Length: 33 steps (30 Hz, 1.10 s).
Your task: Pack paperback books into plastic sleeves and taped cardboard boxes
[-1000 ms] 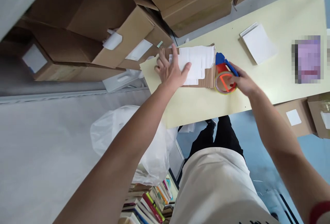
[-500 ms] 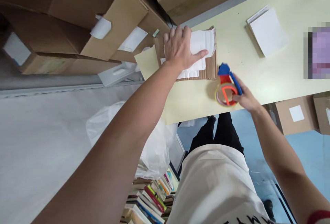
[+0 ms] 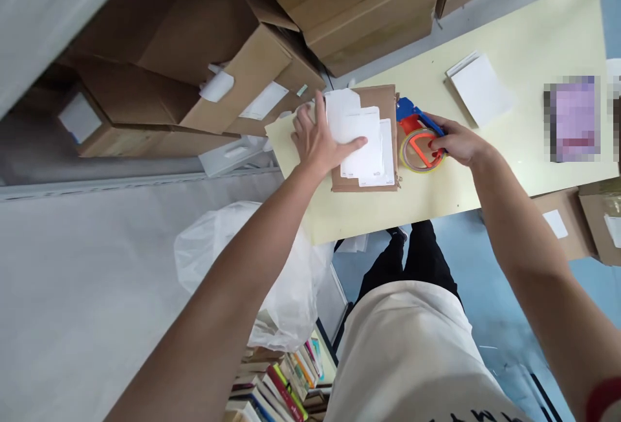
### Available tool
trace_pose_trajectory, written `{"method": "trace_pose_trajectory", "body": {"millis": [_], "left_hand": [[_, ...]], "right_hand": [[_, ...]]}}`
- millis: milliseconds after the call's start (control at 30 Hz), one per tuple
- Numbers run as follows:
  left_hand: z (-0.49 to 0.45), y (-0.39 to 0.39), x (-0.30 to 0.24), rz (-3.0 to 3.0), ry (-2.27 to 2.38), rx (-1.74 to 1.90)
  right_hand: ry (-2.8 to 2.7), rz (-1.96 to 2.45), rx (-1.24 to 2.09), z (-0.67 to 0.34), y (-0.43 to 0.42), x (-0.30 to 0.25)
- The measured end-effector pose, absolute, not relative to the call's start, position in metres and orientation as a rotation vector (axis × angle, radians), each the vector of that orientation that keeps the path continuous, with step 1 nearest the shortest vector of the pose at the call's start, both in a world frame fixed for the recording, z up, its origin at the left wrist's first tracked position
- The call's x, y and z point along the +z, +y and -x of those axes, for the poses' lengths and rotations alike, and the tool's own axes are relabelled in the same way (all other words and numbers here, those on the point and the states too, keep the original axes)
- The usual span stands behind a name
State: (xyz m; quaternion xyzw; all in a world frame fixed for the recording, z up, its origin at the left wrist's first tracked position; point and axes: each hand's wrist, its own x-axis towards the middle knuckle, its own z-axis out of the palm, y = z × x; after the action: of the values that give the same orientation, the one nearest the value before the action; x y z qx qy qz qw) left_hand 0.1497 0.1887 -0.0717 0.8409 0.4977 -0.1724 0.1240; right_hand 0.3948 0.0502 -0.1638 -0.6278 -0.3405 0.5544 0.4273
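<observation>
A flat brown cardboard parcel (image 3: 388, 97) with white labels (image 3: 369, 150) on top lies near the left end of a pale yellow table (image 3: 524, 33). My left hand (image 3: 317, 140) presses flat on its left side, fingers spread over the labels. Just right of the parcel sits a red and blue tape dispenser (image 3: 418, 140) with a roll of clear tape. My right hand (image 3: 458, 140) is closed around the dispenser's handle.
Stacked cardboard boxes (image 3: 204, 53) crowd the far left and back. A pad of white sheets (image 3: 480, 88) lies farther right on the table. More boxes (image 3: 563, 221) sit under the table's right side. A white plastic bag (image 3: 272, 279) and books (image 3: 281, 389) are below left.
The parcel has been turned and drawn nearer the table's front edge under my left hand. My right hand has brought the tape dispenser up against the parcel's right edge.
</observation>
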Motion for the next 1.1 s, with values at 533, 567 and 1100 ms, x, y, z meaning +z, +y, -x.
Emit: {"method": "trace_pose_trajectory", "body": {"millis": [533, 567, 1100], "left_hand": [[-0.183, 0.221, -0.099, -2.432, 1.172, -0.354], [-0.183, 0.223, -0.103, -2.426, 1.178, -0.325], [-0.151, 0.155, -0.095, -2.473, 1.249, -0.219]], "right_hand": [[-0.867, 1.623, 1.655, -0.345, -0.063, -0.150], [-0.842, 1.628, 1.646, -0.331, -0.080, -0.150], [-0.761, 1.729, 1.848, -0.391, 0.076, -0.134]]}}
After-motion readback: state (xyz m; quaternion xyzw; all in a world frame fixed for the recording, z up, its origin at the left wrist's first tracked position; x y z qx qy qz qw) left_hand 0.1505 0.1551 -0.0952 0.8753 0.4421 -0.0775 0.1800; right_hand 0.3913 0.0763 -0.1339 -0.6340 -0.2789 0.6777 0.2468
